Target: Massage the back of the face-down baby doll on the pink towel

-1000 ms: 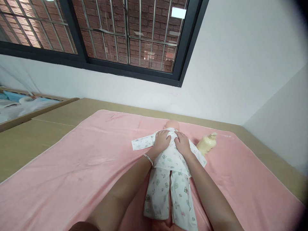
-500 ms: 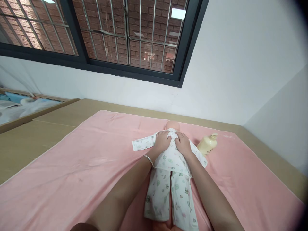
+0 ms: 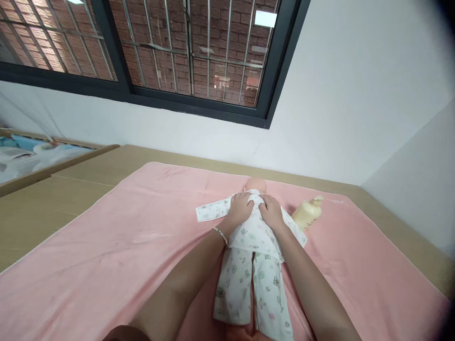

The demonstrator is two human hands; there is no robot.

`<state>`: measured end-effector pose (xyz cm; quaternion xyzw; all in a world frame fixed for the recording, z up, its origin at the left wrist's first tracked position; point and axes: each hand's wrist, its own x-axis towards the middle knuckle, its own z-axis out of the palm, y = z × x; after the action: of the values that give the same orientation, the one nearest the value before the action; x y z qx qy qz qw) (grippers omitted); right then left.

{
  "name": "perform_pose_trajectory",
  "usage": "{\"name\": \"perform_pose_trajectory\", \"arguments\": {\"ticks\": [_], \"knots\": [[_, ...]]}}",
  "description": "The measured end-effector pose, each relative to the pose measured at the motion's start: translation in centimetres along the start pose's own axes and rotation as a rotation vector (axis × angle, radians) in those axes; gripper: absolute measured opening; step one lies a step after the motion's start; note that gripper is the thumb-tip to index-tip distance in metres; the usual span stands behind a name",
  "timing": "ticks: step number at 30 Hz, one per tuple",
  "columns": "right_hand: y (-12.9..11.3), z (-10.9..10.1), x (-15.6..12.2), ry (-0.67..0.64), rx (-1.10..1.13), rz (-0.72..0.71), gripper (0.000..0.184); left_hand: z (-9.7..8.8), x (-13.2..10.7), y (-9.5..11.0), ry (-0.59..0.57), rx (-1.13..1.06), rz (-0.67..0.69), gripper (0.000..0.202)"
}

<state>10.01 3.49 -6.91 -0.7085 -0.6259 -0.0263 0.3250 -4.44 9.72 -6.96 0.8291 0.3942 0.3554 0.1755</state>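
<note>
A baby doll (image 3: 253,232) in a white printed top and trousers lies stretched out, head away from me. Its round head (image 3: 256,184) shows beyond the collar; I cannot tell which way it faces. My left hand (image 3: 241,208) rests flat on the left side of the upper body, thumb apart from the fingers. On the other side lies my right hand (image 3: 271,212), also flat with its thumb turned inward. Both hands touch the cloth, with a narrow gap between the thumbs. The doll's feet are partly hidden at the bottom edge.
A cream-coloured baby bottle (image 3: 307,213) lies on the pink sheet (image 3: 124,255), right of the doll. The sheet covers a wooden surface (image 3: 81,189) beside a white wall (image 3: 341,104). Above is a barred window (image 3: 192,52). A wooden-edged bin with bluish and white items (image 3: 42,156) stands at left.
The whole view has shifted very slightly. Both hands stay in the same place on the doll, and the bottle has not moved.
</note>
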Motion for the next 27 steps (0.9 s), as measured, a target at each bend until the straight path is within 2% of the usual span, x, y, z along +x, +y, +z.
{"name": "perform_pose_trajectory", "arguments": {"ticks": [13, 18, 22, 27], "knots": [[-0.6, 0.0, -0.3, 0.033, -0.041, 0.030, 0.040, 0.2, 0.2, -0.1, -0.027, 0.025, -0.014, 0.031], [-0.2, 0.2, -0.3, 0.039, -0.039, -0.049, 0.043, 0.0, 0.2, -0.2, -0.036, 0.030, 0.071, 0.032], [-0.1, 0.4, -0.4, 0.108, 0.026, -0.105, 0.041, 0.1, -0.1, -0.1, 0.031, 0.018, 0.116, 0.027], [-0.7, 0.6, -1.2, 0.276, 0.051, -0.036, 0.029, 0.5, -0.5, 0.1, 0.159, 0.077, 0.051, 0.013]]}}
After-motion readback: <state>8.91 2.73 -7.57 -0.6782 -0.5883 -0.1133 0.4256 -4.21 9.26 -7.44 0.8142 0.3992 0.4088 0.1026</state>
